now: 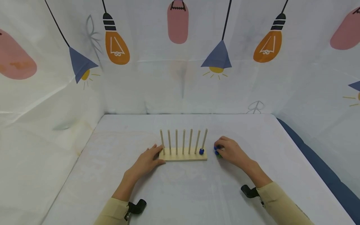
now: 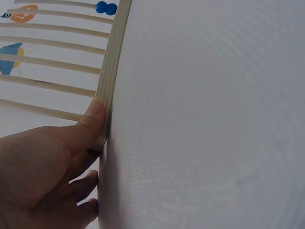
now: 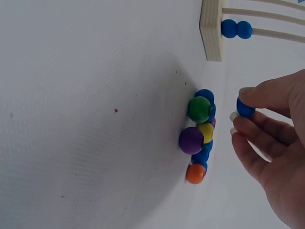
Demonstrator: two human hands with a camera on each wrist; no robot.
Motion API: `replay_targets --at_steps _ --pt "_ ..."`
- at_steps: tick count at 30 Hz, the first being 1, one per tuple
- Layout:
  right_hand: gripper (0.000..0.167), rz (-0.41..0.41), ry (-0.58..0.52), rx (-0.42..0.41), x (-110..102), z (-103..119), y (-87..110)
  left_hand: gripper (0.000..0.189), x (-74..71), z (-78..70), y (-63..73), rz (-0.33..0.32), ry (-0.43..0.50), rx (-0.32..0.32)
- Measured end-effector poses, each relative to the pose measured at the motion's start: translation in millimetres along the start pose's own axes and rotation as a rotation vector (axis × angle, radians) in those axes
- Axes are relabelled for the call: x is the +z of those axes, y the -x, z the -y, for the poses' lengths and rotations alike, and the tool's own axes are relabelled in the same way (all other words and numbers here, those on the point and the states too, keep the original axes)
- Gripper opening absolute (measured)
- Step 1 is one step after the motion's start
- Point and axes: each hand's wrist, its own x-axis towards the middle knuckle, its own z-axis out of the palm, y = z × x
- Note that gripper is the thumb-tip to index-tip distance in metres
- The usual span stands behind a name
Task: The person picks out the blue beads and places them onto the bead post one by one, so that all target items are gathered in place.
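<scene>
A wooden peg stand (image 1: pixel 184 158) with a row of upright pegs sits on the white table. Two blue beads (image 3: pixel 236 29) are threaded on its rightmost peg, down at the base. My left hand (image 1: pixel 145 161) grips the stand's left end, thumb along the front face and fingers round the back. Between thumb and fingers, my right hand (image 1: pixel 232 151) pinches a blue bead (image 3: pixel 245 109), just to the right of the stand. Close beside it lie loose beads, among them a green one (image 3: pixel 198 109), a purple one (image 3: pixel 191 140), a yellow one (image 3: pixel 206 131) and an orange one (image 3: pixel 195 173).
The white tabletop (image 1: pixel 191 193) runs back to a cloth backdrop (image 1: pixel 157 84) printed with lamps and bulbs. Cloth also hangs along the left and right sides. Dark blue fabric (image 1: pixel 317 162) shows past the table's right edge.
</scene>
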Motion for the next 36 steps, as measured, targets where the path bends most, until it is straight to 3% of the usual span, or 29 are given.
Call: replay_targets --at_steps 20,36 --pt "0.017 -0.041 -0.176 -0.056 -18 23 -10.3 0.072 -3.9 -1.3 2.4 0.0 0.02 0.005" --pt "0.021 -0.102 -0.181 -0.195 -36 39 -24.9 0.072 -2.2 -0.2 0.1 0.004 0.022 -0.003"
